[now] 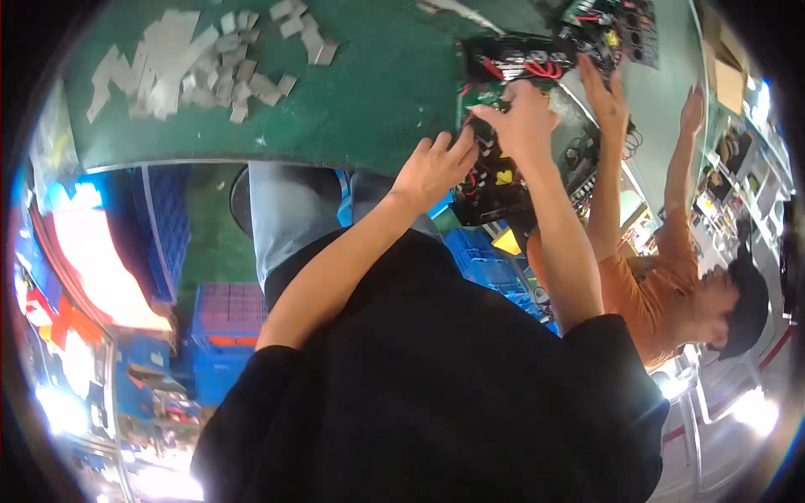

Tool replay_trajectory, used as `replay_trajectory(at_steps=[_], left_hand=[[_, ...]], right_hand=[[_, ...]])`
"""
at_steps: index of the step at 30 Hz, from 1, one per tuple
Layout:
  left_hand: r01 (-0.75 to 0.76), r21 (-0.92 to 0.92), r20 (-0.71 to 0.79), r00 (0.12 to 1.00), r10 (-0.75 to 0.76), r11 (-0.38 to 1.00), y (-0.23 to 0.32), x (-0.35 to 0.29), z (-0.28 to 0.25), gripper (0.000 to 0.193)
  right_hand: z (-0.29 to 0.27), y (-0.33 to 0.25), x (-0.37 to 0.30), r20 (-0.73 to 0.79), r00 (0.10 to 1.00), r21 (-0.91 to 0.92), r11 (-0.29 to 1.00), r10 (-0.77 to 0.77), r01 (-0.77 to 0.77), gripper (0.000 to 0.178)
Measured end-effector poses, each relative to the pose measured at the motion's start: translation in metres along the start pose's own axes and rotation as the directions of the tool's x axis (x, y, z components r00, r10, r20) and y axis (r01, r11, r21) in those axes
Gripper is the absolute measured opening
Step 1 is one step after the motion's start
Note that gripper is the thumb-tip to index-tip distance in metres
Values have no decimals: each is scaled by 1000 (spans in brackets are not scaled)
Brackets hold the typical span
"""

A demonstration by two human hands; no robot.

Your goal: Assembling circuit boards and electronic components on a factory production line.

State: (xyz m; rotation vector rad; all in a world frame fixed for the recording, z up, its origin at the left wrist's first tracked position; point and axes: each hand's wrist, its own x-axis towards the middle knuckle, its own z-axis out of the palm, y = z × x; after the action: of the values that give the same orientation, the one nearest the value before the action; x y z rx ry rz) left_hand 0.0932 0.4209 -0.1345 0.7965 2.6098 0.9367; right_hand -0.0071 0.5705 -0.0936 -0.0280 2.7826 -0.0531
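Observation:
My left hand [438, 170] reaches the near left edge of an electronic assembly [495, 197], a black housing with a green circuit board, red wires and yellow parts. Its fingers are bent and closed at the wires; what they pinch is too small to make out. Above the same board is my right hand [527, 126], fingers curled and thumb pointing left. Anything in its grip is hidden. Just beyond lies a second black unit [520, 60] with looping red wires.
Grey metal pieces [226, 67] lie heaped on the green tabletop [360, 101] at the left. A co-worker in an orange shirt [641, 293] stands close on the right, one hand [605, 101] near another wired unit [608, 38]. Blue crates [222, 369] stand below the table.

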Motion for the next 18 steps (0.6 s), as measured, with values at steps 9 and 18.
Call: replay_trajectory(at_steps=[9, 18], left_hand=[[-15, 224, 192, 981, -29, 974, 17, 5, -13, 62], [-108, 388, 193, 981, 34, 915, 20, 19, -17, 39]], right_hand=[[13, 27, -71, -359, 907, 424, 904, 221, -52, 55], [85, 72, -192, 316, 632, 917, -56, 708, -395, 60]])
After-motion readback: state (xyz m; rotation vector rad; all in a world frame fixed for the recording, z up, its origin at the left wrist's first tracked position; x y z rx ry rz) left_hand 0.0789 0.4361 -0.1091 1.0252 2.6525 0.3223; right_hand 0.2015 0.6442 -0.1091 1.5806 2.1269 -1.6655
